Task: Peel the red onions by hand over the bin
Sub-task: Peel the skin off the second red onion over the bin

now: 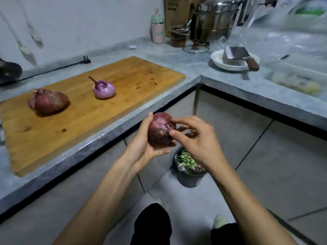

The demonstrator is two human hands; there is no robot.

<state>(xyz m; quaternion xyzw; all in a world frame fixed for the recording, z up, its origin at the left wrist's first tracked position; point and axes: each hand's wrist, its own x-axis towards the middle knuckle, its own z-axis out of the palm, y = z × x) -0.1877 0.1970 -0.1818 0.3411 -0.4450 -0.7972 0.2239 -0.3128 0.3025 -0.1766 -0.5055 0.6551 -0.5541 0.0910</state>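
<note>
My left hand [141, 144] cups a red onion [160, 130] with its dry dark skin on, held in the air above a small grey bin [190, 177] on the floor. My right hand [196, 138] pinches at the cracked skin on the onion's right side with thumb and forefinger. The bin holds green vegetable scraps. On the wooden cutting board [85, 110] lie an unpeeled red onion [47, 102] at the left and a peeled, shiny purple onion [104, 90] with a stem nearer the middle.
The grey stone counter [230, 82] turns a corner at the right. A white plate [235, 65] carries a cleaver. A steel pot [215, 20], jars and a pink bottle [157, 27] stand at the back. A black cord [53, 69] lies behind the board.
</note>
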